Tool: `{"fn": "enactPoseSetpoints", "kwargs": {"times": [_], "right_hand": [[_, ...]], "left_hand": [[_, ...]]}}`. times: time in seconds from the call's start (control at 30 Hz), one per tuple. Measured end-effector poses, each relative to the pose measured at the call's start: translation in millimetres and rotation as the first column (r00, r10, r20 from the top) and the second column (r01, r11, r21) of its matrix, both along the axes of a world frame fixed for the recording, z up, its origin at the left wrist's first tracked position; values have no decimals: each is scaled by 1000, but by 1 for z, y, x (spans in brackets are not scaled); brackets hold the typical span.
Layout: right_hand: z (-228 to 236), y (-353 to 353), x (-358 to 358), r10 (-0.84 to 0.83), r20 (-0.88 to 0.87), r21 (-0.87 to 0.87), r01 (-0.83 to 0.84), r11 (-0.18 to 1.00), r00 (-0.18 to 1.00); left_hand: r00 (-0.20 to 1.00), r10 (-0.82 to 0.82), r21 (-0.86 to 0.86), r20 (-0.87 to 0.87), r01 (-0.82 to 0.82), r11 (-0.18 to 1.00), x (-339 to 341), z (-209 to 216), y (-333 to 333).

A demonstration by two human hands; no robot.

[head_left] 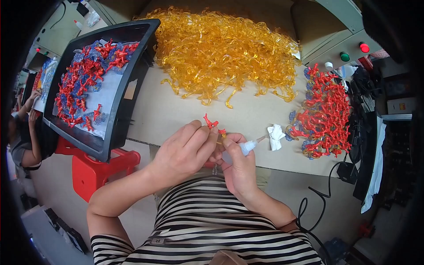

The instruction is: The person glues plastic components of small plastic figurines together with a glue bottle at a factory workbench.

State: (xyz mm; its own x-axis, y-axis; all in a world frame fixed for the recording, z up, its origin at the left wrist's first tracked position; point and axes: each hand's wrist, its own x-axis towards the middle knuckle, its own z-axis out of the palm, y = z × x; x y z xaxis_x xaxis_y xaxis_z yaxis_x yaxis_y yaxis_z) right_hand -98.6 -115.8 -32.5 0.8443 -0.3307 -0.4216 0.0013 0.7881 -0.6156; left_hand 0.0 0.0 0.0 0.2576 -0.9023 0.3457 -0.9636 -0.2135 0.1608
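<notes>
Close in front of my body, over the table's near edge, both my hands are together. My left hand (185, 148) is closed with its fingertips pinching a small red plastic figure (211, 123). Against it works my right hand (240, 170), whose thumb and fingers are also closed. Tucked in that hand is a small translucent squeeze bottle (248, 146), its thin nozzle pointing right, away from the figure. Between the fingertips of the two hands shows a yellow translucent bit with red on it; the fingers partly hide it, and how it joins the figure I cannot tell.
A heap of amber curly plastic pieces (225, 53) covers the table's back. Red figures with blue parts (327, 112) pile up at right, near a crumpled white tissue (276, 137). A black tray (115, 110) of figures stands left above a red stool (90, 176). A black cable (329, 190) hangs at right.
</notes>
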Motion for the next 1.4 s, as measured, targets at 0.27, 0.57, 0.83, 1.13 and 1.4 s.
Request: {"fn": "enactPoseSetpoints", "kwargs": {"times": [0.27, 0.57, 0.83, 1.13, 1.4], "right_hand": [[8, -2, -2, 55, -44, 104, -50, 993, 998], [7, 7, 2, -8, -86, 66, 14, 998, 996], [-1, 5, -2, 63, 13, 23, -63, 998, 998], [-15, -5, -6, 158, 124, -226, -127, 966, 980], [-14, -5, -9, 207, 128, -264, -168, 950, 970]], "left_hand": [[982, -113, -37, 148, 119, 992, 10, -3, 3], [999, -19, -26, 31, 20, 999, 2, -9, 3], [999, -36, -114, 37, 40, 993, 6, -12, 9], [996, -54, -167, 69, 65, 984, 5, -12, 16], [993, -86, -108, 79, 94, 990, 5, -6, 19]]}}
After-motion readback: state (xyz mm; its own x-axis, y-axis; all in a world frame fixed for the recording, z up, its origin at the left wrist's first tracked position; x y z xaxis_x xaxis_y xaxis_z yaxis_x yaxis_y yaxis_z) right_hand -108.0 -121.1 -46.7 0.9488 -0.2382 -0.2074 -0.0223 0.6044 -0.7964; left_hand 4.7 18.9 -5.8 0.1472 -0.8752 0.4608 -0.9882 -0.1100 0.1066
